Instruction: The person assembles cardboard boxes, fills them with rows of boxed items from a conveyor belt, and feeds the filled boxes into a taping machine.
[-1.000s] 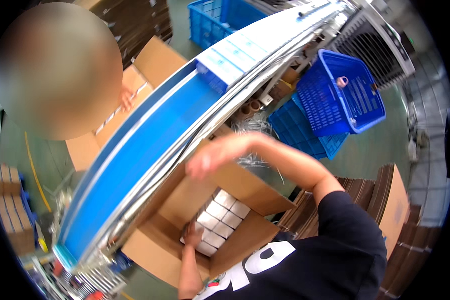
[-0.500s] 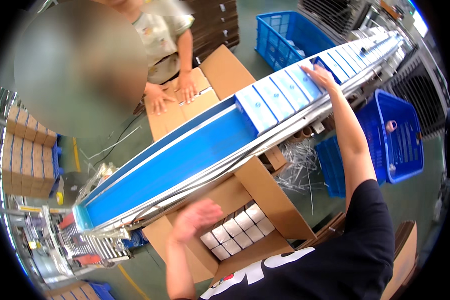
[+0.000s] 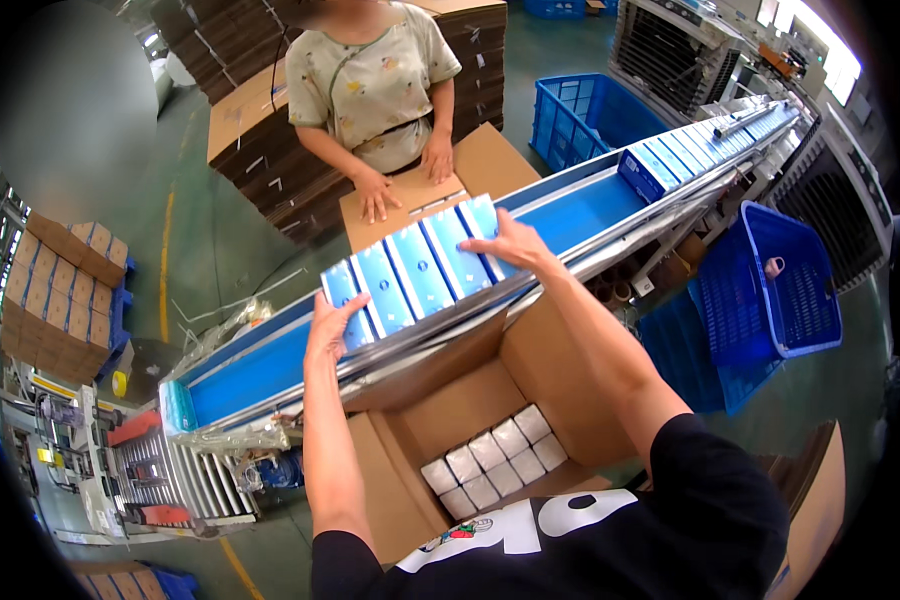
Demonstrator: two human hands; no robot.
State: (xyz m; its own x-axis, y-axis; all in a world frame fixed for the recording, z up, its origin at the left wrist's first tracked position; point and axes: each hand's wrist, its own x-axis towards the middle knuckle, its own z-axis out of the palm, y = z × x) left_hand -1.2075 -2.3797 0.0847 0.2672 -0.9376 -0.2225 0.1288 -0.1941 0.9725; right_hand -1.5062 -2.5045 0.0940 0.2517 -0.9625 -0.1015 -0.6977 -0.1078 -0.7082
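Observation:
A row of several blue-and-white boxes [image 3: 410, 272] is pressed together between my two hands over the blue conveyor belt [image 3: 255, 370]. My left hand [image 3: 332, 322] closes on the left end of the row, its thumb lying over the top. At the right end, my right hand [image 3: 510, 245] grips the last box, thumb across the top and fingers behind. Whether the row rests on the belt or is slightly raised, I cannot tell. Close to me, below the belt, stands an open cardboard carton [image 3: 560, 365] with two rows of white-topped packs [image 3: 492, 458] at its bottom.
More blue-and-white boxes [image 3: 660, 165] line the belt's far right. Across the belt, a person's hands [image 3: 378, 190] rest on another carton [image 3: 440, 200]. Blue crates stand behind the belt [image 3: 580, 120] and at right [image 3: 770, 285]. Stacked cartons [image 3: 65, 285] and a roller conveyor [image 3: 185, 475] are at left.
My left hand has gone from above the open carton to the row's left end. My right hand has drawn a group of boxes leftward along the belt, away from the others.

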